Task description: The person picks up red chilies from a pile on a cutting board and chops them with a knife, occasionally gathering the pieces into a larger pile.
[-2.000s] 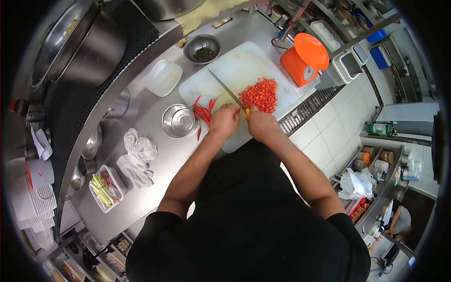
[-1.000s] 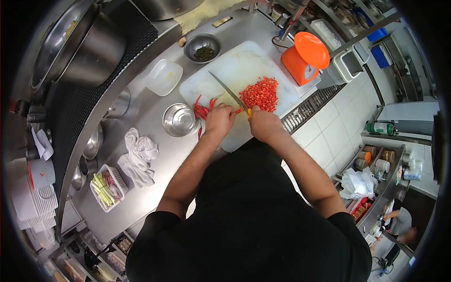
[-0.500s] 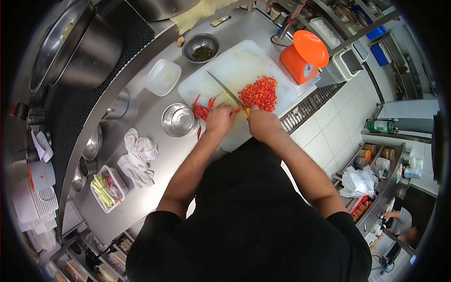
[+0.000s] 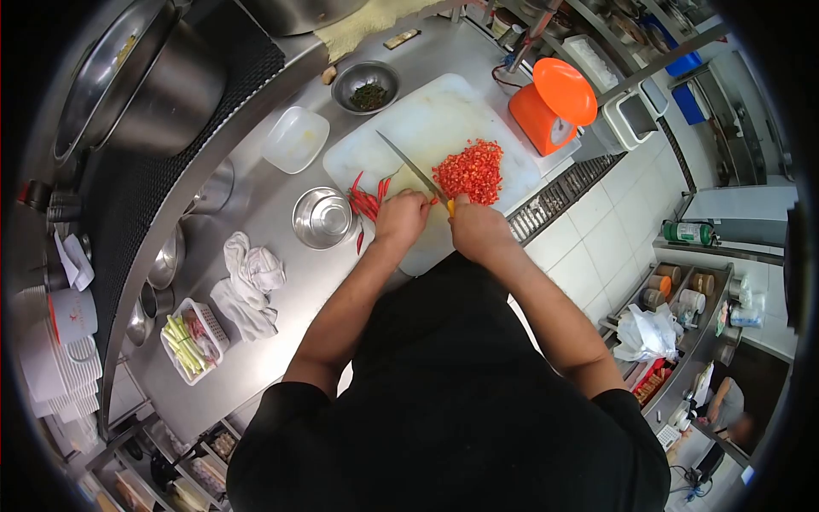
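Observation:
On a white cutting board [image 4: 452, 94], my right hand [image 4: 479, 229] is closed around the yellow handle of a long knife [image 4: 408, 164]. The blade points away to the upper left, along the edge of a heap of chopped red chilli [image 4: 471, 173]. My left hand [image 4: 403, 218] is closed beside the blade, with a bit of red chilli [image 4: 432, 200] showing at its fingertips. Several whole red chillies [image 4: 365, 203] lie just left of that hand. A round steel bowl [image 4: 322, 218] stands farther left.
Behind the board are a steel bowl with dark green herbs [image 4: 369, 96] and a white plastic tub [image 4: 296, 139]. An orange scale [image 4: 537, 119] stands at the back right. A white cloth [image 4: 249, 282] and a basket of cut vegetables [image 4: 194, 341] lie left. Another person [image 4: 725, 405] is far right.
Both hands and the knife stay in nearly the same place on the board. The view has shifted very slightly. The distant person's arm has moved a little.

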Available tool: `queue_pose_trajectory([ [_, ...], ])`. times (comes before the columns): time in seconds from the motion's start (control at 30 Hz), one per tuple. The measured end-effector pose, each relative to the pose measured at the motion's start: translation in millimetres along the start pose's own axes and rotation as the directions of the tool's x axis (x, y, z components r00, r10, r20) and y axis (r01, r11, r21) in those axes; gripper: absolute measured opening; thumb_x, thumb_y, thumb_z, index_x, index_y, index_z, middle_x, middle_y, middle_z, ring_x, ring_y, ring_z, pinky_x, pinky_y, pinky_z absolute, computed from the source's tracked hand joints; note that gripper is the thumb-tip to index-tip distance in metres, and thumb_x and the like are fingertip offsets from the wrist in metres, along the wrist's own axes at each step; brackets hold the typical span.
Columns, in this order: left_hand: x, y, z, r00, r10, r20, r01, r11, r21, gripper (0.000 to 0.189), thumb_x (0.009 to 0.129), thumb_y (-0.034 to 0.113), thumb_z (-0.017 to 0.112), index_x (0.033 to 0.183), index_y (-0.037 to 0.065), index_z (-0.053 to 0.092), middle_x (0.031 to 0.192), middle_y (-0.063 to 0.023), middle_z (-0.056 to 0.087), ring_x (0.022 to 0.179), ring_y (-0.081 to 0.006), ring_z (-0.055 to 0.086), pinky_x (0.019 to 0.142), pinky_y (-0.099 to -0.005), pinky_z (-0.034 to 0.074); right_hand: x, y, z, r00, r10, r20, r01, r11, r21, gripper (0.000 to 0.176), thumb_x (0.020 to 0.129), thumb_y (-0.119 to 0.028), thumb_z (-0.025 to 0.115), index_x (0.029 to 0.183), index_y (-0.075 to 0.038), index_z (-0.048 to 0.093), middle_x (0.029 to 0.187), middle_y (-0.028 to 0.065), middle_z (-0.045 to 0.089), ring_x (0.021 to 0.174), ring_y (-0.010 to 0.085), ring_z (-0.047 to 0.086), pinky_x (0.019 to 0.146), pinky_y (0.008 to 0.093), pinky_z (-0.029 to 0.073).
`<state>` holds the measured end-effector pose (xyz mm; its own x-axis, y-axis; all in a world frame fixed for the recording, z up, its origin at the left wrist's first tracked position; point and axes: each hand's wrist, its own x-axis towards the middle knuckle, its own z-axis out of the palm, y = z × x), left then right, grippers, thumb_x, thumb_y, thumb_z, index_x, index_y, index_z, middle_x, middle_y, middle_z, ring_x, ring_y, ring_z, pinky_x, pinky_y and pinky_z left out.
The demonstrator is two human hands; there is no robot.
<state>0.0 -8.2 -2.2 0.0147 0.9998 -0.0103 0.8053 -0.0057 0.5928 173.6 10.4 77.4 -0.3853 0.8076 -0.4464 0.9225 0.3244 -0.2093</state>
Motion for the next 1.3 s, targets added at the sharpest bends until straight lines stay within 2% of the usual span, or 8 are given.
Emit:
queue_pose_trajectory([
  [0.17,-1,4,-1,1.000,-0.009,0.008,0.009,1.000,-0.005,0.011,0.088,0.018,0.074,0.091,0.007,0.076,0.092,-0.0149,0.071,0.086,-0.0379,0.070,0.078,-0.0493,0.056,12,7,43,0.996,0.014,-0.093,-0.012,1.000,0.026,0.035,0.102,-0.029,0.060,0.112,0.004,0.053,0.087,0.0230,0.075,0.081,0.0380,0.076,0.071,0.0484,0.060],
  [0.27,-4,1,0,1.000,-0.008,0.021,0.007,1.000,0.011,0.011,0.088,0.018,0.075,0.092,0.008,0.076,0.092,-0.0146,0.071,0.086,-0.0377,0.070,0.078,-0.0492,0.056,13,8,40,0.992,-0.048,-0.121,0.047,0.999,-0.013,0.035,0.102,-0.029,0.060,0.112,0.004,0.054,0.087,0.0226,0.075,0.080,0.0370,0.076,0.070,0.0476,0.061],
  [0.47,-1,1,0,1.000,-0.002,0.012,0.002,1.000,-0.004,0.010,0.089,0.017,0.074,0.093,0.008,0.076,0.092,-0.0141,0.071,0.086,-0.0376,0.070,0.078,-0.0490,0.056,-4,-3,-2,1.000,-0.013,-0.006,0.013,1.000,-0.020,0.030,0.102,-0.026,0.060,0.112,0.002,0.054,0.090,0.0209,0.076,0.085,0.0349,0.078,0.076,0.0454,0.062],
  [0.67,0,1,-1,1.000,0.008,0.002,-0.008,1.000,0.014,0.010,0.089,0.016,0.073,0.092,0.007,0.077,0.092,-0.0139,0.071,0.086,-0.0375,0.070,0.078,-0.0487,0.057,8,4,44,0.996,0.018,-0.090,-0.019,1.000,-0.013,0.033,0.102,-0.028,0.060,0.112,0.003,0.054,0.088,0.0206,0.075,0.085,0.0354,0.077,0.076,0.0456,0.062],
  [0.77,-1,1,2,1.000,0.024,0.005,-0.024,0.999,0.031,0.010,0.088,0.016,0.073,0.091,0.007,0.076,0.093,-0.0139,0.072,0.086,-0.0374,0.070,0.079,-0.0487,0.057,7,5,29,0.998,-0.022,-0.066,0.026,0.998,0.057,0.035,0.103,-0.028,0.060,0.112,0.004,0.052,0.088,0.0244,0.074,0.087,0.0398,0.076,0.074,0.0496,0.061],
  [0.93,0,-1,0,0.999,0.020,0.049,-0.021,1.000,0.009,0.013,0.091,0.019,0.069,0.096,0.009,0.076,0.096,-0.0139,0.071,0.089,-0.0377,0.070,0.081,-0.0506,0.057,-4,-1,6,1.000,-0.004,-0.009,0.004,0.999,0.032,0.035,0.103,-0.029,0.059,0.112,0.004,0.052,0.089,0.0237,0.075,0.087,0.0415,0.076,0.077,0.0502,0.060],
  [1.07,0,1,1,1.000,0.024,0.012,-0.024,1.000,0.008,0.010,0.088,0.017,0.074,0.090,0.007,0.076,0.093,-0.0141,0.072,0.087,-0.0375,0.070,0.079,-0.0490,0.056,11,7,53,0.996,0.009,-0.093,-0.003,0.998,0.061,0.036,0.104,-0.030,0.058,0.113,0.005,0.052,0.090,0.0250,0.074,0.088,0.0420,0.075,0.077,0.0509,0.060],
  [1.3,3,1,-1,0.998,0.039,0.040,-0.040,0.998,0.038,0.009,0.089,0.017,0.073,0.092,0.008,0.075,0.094,-0.0142,0.072,0.086,-0.0381,0.070,0.078,-0.0497,0.056,12,15,39,0.999,0.035,-0.042,-0.027,0.984,0.178,0.039,0.104,-0.033,0.058,0.116,0.003,0.051,0.093,0.0269,0.074,0.087,0.0446,0.074,0.079,0.0532,0.058],
])
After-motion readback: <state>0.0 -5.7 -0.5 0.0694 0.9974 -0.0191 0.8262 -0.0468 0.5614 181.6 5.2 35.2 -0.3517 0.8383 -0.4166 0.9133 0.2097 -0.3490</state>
